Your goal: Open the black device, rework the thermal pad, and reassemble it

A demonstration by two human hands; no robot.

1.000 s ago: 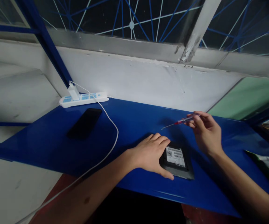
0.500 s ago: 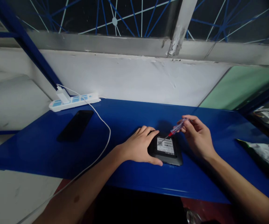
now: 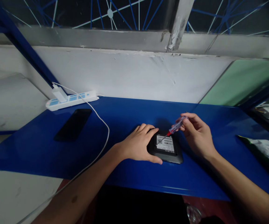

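A flat black device [image 3: 169,157] with a white printed label [image 3: 168,143] lies on the blue table. My left hand [image 3: 139,143] grips its left side, the fingers at the far edge and the thumb along the near edge. In my right hand [image 3: 198,135] is a screwdriver [image 3: 177,125] with a clear purplish handle and a red collar, pinched between thumb and fingers. Its thin shaft slants down to the left across the label, the tip near the label's left edge. Whether the tip sits in a screw is too small to tell.
A black phone [image 3: 73,125] lies at the left of the blue table [image 3: 129,112]. Behind it is a white power strip [image 3: 78,99] with a plugged-in charger [image 3: 59,94]. A white cable [image 3: 108,133] curves past my left forearm. A shiny packet [image 3: 262,152] lies at the right.
The view has shifted slightly. The screwdriver's tip has moved a little left toward the label's edge. My left hand keeps its hold on the device.
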